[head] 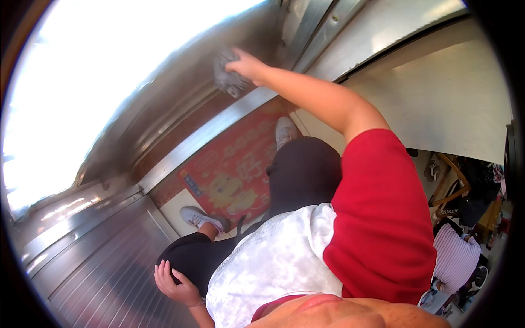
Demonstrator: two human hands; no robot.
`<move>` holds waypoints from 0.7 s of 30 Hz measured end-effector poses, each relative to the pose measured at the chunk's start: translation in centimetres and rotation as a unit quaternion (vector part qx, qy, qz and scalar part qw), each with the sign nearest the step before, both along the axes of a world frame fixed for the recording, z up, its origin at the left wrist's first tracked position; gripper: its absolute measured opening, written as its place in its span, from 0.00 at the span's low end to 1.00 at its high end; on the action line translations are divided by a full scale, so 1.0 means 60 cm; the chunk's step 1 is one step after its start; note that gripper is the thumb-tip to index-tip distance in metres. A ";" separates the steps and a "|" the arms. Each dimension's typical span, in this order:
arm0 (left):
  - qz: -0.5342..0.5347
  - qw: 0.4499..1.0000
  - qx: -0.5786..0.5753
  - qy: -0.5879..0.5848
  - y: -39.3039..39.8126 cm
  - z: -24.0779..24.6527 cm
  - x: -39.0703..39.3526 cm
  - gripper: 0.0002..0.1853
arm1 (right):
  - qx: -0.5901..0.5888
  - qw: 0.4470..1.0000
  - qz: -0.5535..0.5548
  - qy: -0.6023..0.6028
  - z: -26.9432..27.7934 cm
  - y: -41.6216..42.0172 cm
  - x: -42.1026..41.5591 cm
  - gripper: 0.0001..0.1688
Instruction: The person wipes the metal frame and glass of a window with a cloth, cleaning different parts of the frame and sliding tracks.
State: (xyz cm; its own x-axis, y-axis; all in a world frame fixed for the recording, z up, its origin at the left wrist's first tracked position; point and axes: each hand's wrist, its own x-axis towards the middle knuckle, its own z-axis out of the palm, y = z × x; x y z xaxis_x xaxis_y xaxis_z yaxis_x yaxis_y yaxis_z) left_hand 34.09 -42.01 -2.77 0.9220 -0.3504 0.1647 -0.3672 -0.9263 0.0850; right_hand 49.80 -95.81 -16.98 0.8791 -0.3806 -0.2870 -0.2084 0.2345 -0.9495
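My right hand (248, 65) is stretched far forward and grips a crumpled grey cloth (229, 78). The cloth lies against a dull metal surface (192, 76) just beyond the metal threshold strip (213, 135); some blur shows around the hand. My left hand (178, 285) rests on my bent left knee, fingers a little apart, with nothing in it. Between my grey shoes (201, 219) lies a red floor mat (229, 172) with a yellow cartoon figure and writing.
A ribbed metal door panel (110, 262) stands close on the left. To the right are a metal door frame (324, 37) and a pale panel (430, 94). Behind me at right are a wooden chair (451, 180) and a person in a striped top (456, 258). Bright glare fills the upper left.
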 end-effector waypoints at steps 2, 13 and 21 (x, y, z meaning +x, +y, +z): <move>-0.009 1.000 0.001 -0.006 -0.015 -0.003 0.005 0.13 | -0.033 0.999 0.004 -0.011 0.015 -0.012 -0.078 0.41; -0.050 0.999 0.010 -0.011 -0.078 -0.013 0.025 0.12 | -0.204 0.918 -0.317 -0.122 0.060 -0.048 -0.322 0.25; -0.056 0.998 -0.004 -0.029 -0.058 -0.016 0.011 0.12 | -0.446 0.776 -0.444 0.052 0.125 -0.123 -0.241 0.36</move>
State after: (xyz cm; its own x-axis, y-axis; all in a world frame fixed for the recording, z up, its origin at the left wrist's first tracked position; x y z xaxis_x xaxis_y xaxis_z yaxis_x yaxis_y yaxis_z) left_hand 34.76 -45.46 -3.74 0.8661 -0.4487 0.2204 -0.4725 -0.8787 0.0683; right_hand 35.32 -103.17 -9.47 0.1461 -0.9107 0.3864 -0.4263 -0.4104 -0.8061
